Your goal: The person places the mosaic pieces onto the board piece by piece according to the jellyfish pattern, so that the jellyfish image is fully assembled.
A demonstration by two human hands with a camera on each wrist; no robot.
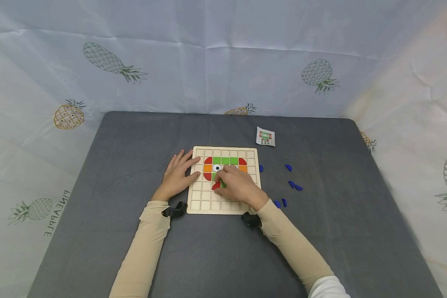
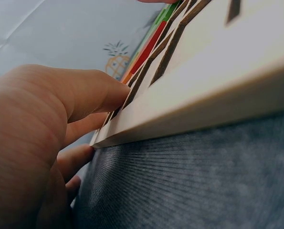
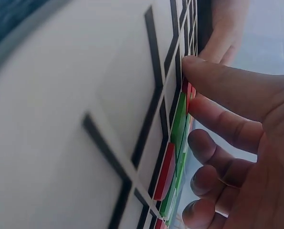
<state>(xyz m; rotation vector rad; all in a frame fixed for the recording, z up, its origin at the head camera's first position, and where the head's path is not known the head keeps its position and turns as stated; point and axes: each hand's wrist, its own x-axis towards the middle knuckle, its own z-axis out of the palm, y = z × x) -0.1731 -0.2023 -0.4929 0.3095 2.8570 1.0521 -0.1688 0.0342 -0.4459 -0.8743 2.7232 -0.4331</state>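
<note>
A light wooden grid board (image 1: 201, 205) lies flat, partly filled with red, green and orange pieces and a round eye piece (image 1: 217, 168). My left hand (image 1: 176, 179) rests at its left edge, thumb and index finger on top, the other fingers spread beside it. Over the board's lower middle, my right hand (image 1: 239, 184) pinches a red rounded piece (image 1: 216, 186) between thumb and index finger, right at a grid cell. In the right wrist view that red piece (image 3: 186, 87) shows between the fingertips, beside green tiles (image 3: 179, 117). The right hand hides part of the pattern.
Several blue half-round pieces (image 1: 299, 188) lie scattered on the dark grey table (image 1: 339, 240) right of the board, one close by its right edge. A small printed card (image 1: 265, 137) with a coloured pattern lies beyond the board's far right corner. A pineapple-print cloth (image 1: 193, 74) hangs behind.
</note>
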